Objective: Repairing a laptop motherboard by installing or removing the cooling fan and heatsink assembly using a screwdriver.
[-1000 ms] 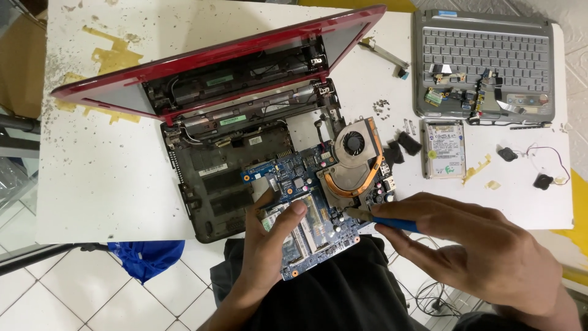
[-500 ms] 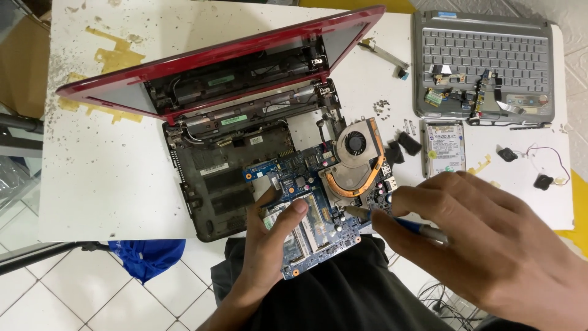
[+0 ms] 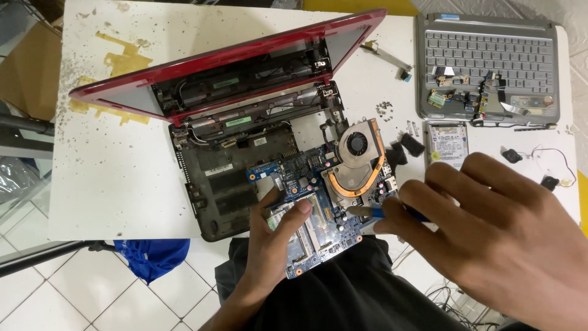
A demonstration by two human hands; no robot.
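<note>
Pretty bright, even light here, looks like it's coming from overhead, and we get no harsh shadows anywhere. The white table (image 3: 122,184) is close to blown out in spots, and we see a soft sheen along the red laptop lid (image 3: 233,67). Shadows are faint, just a little darkness under the right hand (image 3: 496,239) and the lid edge. That hand sits close to the lens, so it looks oversized and a touch soft. The blue motherboard (image 3: 318,227) is sharp. Edges bow a bit from the wide lens.
</note>
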